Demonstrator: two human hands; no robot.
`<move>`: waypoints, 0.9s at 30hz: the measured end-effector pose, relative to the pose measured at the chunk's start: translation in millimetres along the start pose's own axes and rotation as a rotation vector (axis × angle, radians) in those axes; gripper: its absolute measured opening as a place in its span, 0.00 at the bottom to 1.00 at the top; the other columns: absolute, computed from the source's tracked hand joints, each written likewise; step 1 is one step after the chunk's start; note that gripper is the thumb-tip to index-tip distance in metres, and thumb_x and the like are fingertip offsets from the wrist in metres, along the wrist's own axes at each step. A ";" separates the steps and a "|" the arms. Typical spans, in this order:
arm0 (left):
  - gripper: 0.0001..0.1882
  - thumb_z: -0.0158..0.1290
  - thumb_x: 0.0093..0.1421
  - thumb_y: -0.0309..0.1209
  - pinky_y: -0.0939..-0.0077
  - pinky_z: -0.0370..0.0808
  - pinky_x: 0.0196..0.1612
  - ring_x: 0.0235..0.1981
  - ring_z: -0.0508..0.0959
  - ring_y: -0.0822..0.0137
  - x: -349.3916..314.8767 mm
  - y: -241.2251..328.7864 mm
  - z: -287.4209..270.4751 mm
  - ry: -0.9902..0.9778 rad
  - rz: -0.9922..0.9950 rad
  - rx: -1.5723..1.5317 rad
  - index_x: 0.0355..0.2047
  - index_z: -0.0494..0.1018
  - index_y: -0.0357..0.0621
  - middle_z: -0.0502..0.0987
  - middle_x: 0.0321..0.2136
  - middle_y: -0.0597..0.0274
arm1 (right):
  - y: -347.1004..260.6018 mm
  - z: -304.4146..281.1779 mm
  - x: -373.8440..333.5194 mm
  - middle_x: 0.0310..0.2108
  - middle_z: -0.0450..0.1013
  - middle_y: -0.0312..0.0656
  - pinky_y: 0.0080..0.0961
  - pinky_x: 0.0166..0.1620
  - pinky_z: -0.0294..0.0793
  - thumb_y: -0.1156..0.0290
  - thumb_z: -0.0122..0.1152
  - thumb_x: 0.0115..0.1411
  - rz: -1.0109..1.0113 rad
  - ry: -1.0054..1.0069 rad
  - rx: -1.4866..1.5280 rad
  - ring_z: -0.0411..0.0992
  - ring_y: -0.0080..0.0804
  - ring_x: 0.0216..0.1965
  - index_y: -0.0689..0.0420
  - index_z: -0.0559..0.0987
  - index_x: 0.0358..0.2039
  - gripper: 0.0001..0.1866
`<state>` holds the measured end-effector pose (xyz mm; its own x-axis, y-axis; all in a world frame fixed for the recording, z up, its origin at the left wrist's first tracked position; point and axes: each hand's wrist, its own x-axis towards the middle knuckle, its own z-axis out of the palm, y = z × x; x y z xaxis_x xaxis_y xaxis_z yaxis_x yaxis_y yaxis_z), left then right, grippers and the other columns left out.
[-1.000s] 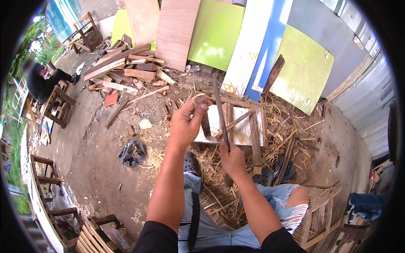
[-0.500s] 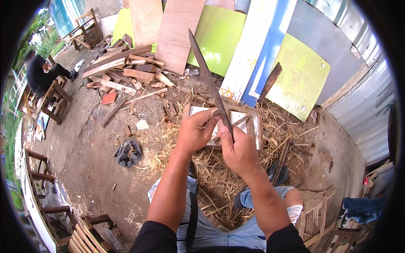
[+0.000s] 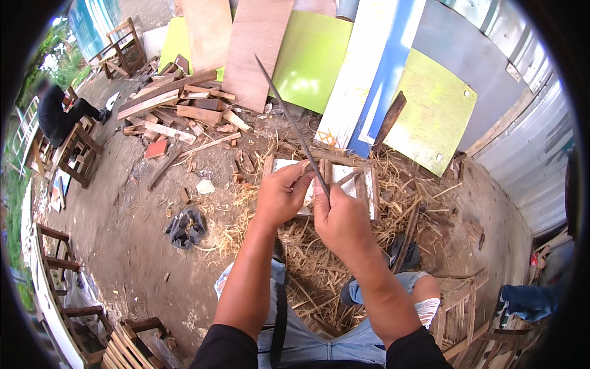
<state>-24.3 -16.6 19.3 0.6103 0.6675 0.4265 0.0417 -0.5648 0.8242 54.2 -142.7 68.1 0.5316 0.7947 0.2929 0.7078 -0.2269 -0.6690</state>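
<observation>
My right hand (image 3: 341, 218) is closed around the handle end of a long dark machete (image 3: 287, 118). The blade slants up and to the left, its tip far from me, and shows nearly edge-on. Beside it, my left hand (image 3: 279, 195) is closed in a pinch, thumb and fingertips near the lower blade. Whatever sits in that pinch is mostly hidden and too small to name. Beneath both hands lies a wooden frame with white panels (image 3: 373, 194), partly covered by my hands.
Shavings (image 3: 393, 230) litter the ground around the frame. A pile of wood offcuts (image 3: 203, 114) lies far left, near leaning boards (image 3: 310, 61). A black plastic bag (image 3: 185, 227) is on the ground to the left. Farther off, a person (image 3: 58, 114) sits on a wooden bench (image 3: 77, 154).
The machete has turned, its tip swinging left and a little lower, so the blade looks thinner. My right hand has shifted slightly left, closer to my left hand.
</observation>
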 end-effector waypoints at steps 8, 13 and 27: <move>0.11 0.57 0.62 0.26 0.71 0.79 0.39 0.34 0.83 0.66 1.1 -8.4 3.0 -0.077 -0.070 -0.012 0.44 0.81 0.41 0.83 0.32 0.56 | -3.3 -1.1 1.7 0.16 0.71 0.57 0.50 0.24 0.69 0.62 0.51 0.69 0.051 -0.017 0.105 0.73 0.61 0.21 0.64 0.72 0.27 0.18; 0.09 0.57 0.62 0.27 0.71 0.78 0.39 0.32 0.83 0.67 1.1 -5.6 7.1 0.007 -0.109 0.062 0.42 0.81 0.41 0.83 0.30 0.53 | -5.8 -4.5 7.3 0.17 0.71 0.57 0.45 0.24 0.68 0.62 0.52 0.69 0.070 -0.034 0.089 0.73 0.58 0.20 0.64 0.75 0.30 0.17; 0.09 0.55 0.64 0.28 0.72 0.78 0.36 0.31 0.84 0.65 -1.4 -13.9 0.8 -0.004 -0.126 0.150 0.42 0.81 0.44 0.83 0.29 0.53 | -4.4 1.4 22.7 0.18 0.71 0.62 0.52 0.28 0.70 0.60 0.51 0.68 0.031 -0.102 0.120 0.73 0.64 0.25 0.66 0.75 0.26 0.21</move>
<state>-25.1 -10.0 7.0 0.5960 0.7357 0.3217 0.2355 -0.5432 0.8059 62.5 -122.9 76.7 0.4978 0.8428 0.2046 0.6280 -0.1876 -0.7553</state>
